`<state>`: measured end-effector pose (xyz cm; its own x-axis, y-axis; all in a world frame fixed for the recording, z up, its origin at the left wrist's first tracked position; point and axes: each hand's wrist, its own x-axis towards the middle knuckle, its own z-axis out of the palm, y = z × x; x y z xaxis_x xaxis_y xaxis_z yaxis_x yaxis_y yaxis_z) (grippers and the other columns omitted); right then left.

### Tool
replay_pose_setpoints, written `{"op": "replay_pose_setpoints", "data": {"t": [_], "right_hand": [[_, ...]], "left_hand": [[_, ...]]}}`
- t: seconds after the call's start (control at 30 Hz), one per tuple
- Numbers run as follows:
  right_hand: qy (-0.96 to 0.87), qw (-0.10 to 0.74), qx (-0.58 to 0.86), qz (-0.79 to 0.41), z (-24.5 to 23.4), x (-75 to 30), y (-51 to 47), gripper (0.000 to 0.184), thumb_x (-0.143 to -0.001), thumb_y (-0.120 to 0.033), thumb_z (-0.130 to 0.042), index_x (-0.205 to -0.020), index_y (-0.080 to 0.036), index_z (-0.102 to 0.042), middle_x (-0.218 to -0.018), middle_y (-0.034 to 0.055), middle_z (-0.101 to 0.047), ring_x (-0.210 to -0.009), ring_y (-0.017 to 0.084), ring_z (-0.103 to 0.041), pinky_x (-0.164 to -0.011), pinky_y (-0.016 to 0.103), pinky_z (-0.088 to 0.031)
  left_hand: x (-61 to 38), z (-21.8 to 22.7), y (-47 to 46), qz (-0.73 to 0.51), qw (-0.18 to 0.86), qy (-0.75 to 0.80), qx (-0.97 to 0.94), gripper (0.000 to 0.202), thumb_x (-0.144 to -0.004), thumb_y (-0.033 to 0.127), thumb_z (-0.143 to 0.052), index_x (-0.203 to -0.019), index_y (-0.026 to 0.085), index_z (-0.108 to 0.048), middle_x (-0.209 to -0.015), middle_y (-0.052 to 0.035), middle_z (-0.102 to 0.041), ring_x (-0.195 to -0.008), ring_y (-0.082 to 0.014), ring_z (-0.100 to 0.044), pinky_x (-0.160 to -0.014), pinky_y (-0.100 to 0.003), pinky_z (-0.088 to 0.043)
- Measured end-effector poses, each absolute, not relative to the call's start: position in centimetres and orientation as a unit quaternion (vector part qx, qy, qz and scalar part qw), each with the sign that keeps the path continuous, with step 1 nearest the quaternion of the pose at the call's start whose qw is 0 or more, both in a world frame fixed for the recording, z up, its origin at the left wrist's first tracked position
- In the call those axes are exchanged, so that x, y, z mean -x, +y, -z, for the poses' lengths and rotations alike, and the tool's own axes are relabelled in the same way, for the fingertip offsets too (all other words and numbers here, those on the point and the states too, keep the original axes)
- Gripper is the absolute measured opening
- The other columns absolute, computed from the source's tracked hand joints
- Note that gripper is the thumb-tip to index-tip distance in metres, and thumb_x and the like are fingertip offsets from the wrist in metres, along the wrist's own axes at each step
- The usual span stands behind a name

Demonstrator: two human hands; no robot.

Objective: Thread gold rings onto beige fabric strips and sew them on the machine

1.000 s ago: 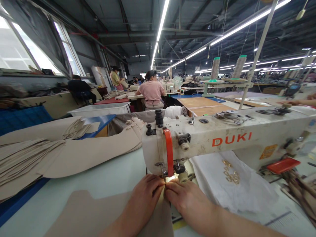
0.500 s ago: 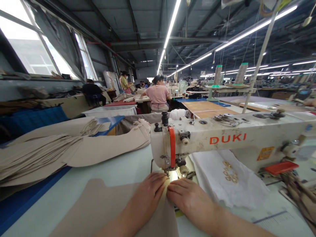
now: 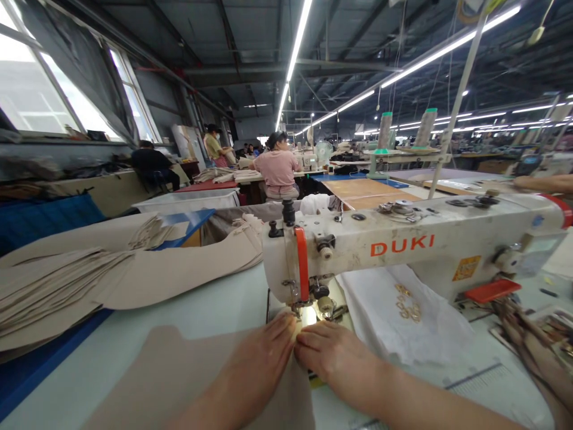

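Note:
A beige fabric panel [image 3: 192, 358] lies on the pale sewing table, its right edge running up to the lit needle area of a white sewing machine [image 3: 358, 239] marked DUKI. My left hand [image 3: 257, 361] rests on the panel just left of the presser foot, fingers together and closed on the fabric near its edge. From the right, my right hand [image 3: 333, 352] pinches that same edge with bent fingers. The two hands' fingertips almost meet in front of the needle; the exact fabric edge between them is hidden.
Stacked beige fabric pieces [image 3: 58, 280] lie to the left. Right of the needle, several gold-coloured rings [image 3: 408, 304] sit on a white cloth [image 3: 371, 310]. Thread cones [image 3: 385, 131] stand behind the machine. A person in a pink shirt [image 3: 276, 167] sits ahead.
The view has turned slightly right, so the scene sits further left. Both hands stay by the needle with the fabric; any feed of the panel is too small to make out.

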<state>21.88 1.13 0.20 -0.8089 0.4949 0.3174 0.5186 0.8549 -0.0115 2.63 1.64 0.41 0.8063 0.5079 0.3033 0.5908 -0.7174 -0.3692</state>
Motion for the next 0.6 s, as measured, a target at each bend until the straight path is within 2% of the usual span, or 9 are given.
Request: {"op": "replay_pose_setpoints", "data": {"t": [0.17,0.3,0.5,0.6], "right_hand": [[-0.951,0.155,0.265,0.039,0.1,-21.9,1.3,0.011,-0.095,-0.021,-0.053,-0.095,-0.013,-0.061,-0.099,0.0058,-0.066,-0.096,0.019,-0.057,-0.089,0.03,-0.043],[-0.952,0.161,0.257,0.048,0.4,-22.0,1.6,0.01,-0.095,-0.021,-0.053,-0.093,-0.013,-0.059,-0.098,0.0053,-0.065,-0.095,0.019,-0.057,-0.087,0.03,-0.043],[-0.949,0.172,0.251,0.076,1.0,-21.8,2.2,0.008,-0.092,-0.021,-0.058,-0.091,-0.013,-0.057,-0.095,0.0031,-0.063,-0.091,0.018,-0.056,-0.084,0.029,-0.043],[-0.947,0.179,0.255,0.084,1.1,-21.7,2.4,0.008,-0.091,-0.021,-0.059,-0.089,-0.014,-0.057,-0.093,0.0021,-0.063,-0.088,0.017,-0.056,-0.081,0.029,-0.043]], "left_hand": [[-2.5,-0.3,1.7,0.084,0.218,-0.305,0.923,0.039,-0.089,0.006,-0.033,-0.114,0.005,-0.063,-0.117,-0.0149,-0.069,-0.112,-0.0235,-0.062,-0.097,-0.034,-0.051],[-2.4,-0.1,1.8,0.129,0.202,-0.303,0.922,0.039,-0.09,0.007,-0.033,-0.113,0.007,-0.064,-0.117,-0.0147,-0.069,-0.111,-0.0237,-0.063,-0.098,-0.035,-0.051],[-2.2,-0.1,2.3,0.141,0.268,-0.264,0.916,0.037,-0.088,0.007,-0.036,-0.106,0.009,-0.068,-0.108,-0.0126,-0.073,-0.1,-0.0224,-0.068,-0.09,-0.031,-0.055],[-2.3,-0.2,2.6,0.156,0.292,-0.251,0.91,0.039,-0.088,0.005,-0.034,-0.103,0.011,-0.069,-0.104,-0.0123,-0.074,-0.097,-0.0231,-0.069,-0.089,-0.033,-0.056]]}}
